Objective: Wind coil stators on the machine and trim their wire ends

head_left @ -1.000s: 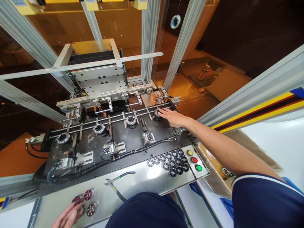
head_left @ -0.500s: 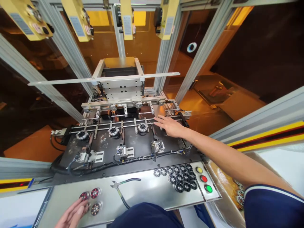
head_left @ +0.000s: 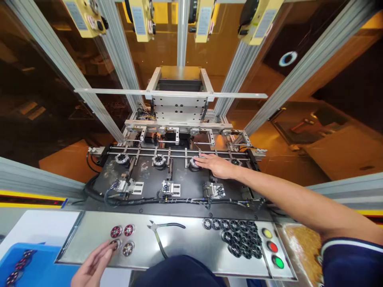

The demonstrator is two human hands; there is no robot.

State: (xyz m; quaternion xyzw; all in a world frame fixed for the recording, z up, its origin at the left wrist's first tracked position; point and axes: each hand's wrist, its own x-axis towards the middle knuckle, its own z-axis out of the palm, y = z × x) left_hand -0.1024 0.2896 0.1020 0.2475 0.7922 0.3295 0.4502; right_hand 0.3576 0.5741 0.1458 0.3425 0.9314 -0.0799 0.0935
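My right hand (head_left: 217,165) reaches over the black machine bed, its fingertips on a round part (head_left: 194,163) at the third station; whether they grip it is hidden. Two more round parts, one on the left (head_left: 122,158) and one beside it (head_left: 159,160), sit in stations along the rails. At the lower left, the fingers of my left hand (head_left: 96,263) are at a round part (head_left: 115,244) on the metal panel, thumb and fingers close together around its near edge. Red-marked parts (head_left: 116,231) and a darker one (head_left: 128,249) lie beside it.
Cutters (head_left: 158,233) lie mid-panel. Several black rings (head_left: 239,235) are grouped near yellow, red and green (head_left: 278,262) buttons. A blue tray (head_left: 38,265) is at lower left. Yellow units (head_left: 203,22) hang above, and a metal bar (head_left: 239,95) crosses behind the stations.
The view has swung left, so the machine appears further right. My right hand has moved from beside the third station's round part onto it. My left hand remains by the parts at lower left.
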